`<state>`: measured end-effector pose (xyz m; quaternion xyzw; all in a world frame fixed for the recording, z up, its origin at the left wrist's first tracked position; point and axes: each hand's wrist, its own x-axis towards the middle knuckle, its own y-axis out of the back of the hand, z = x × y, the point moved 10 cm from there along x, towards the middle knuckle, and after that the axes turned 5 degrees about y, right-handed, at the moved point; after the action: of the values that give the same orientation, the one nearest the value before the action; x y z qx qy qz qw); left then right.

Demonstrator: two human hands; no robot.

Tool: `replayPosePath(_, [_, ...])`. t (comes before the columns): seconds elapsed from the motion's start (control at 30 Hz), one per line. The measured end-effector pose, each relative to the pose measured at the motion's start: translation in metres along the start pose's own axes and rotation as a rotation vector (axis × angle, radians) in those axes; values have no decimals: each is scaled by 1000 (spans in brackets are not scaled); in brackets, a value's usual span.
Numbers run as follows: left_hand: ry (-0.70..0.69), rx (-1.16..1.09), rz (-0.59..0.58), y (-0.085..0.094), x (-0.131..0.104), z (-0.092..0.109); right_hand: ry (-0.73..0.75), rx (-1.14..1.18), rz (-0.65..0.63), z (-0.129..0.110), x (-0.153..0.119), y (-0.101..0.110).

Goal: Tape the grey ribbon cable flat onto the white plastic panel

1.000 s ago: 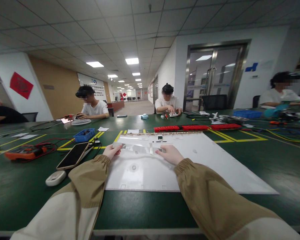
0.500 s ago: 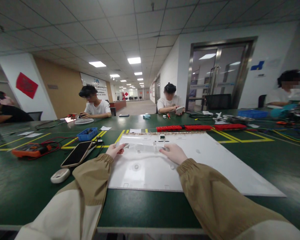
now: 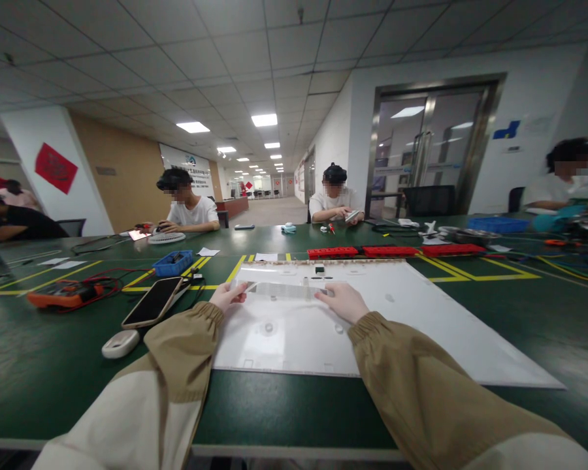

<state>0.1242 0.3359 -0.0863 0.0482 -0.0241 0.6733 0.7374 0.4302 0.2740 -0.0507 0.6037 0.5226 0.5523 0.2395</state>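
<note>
Between my two hands stretches a clear, see-through strip (image 3: pixel 281 291) with fine lines across it, probably plastic. My left hand (image 3: pixel 229 296) pinches its left end, and my right hand (image 3: pixel 342 300) grips the right end. The strip is level above a large white panel (image 3: pixel 411 333) that lies on the table. Round marks or holes and small cut-outs show on the panel, and a brownish band runs along its far edge. A small dark green piece (image 3: pixel 319 269) sits near that edge, beyond the strip.
Left of the panel lie a phone (image 3: pixel 153 301), a white rounded device (image 3: pixel 120 344), an orange multimeter (image 3: pixel 66 294) and a blue tray (image 3: pixel 173 263). Red strips (image 3: pixel 389 251) line the green table (image 3: pixel 284 411) past the panel. Co-workers sit across the table.
Both hands hold the strip in nearly the same place. The view has shifted slightly. Across the table, the middle co-worker has tilted the pale object in their hands.
</note>
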Motion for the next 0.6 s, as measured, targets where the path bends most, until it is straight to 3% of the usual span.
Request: replayPosePath(0.6, [78,-172,-75,-4,8,-14,8,-28,-40,1,2,-5])
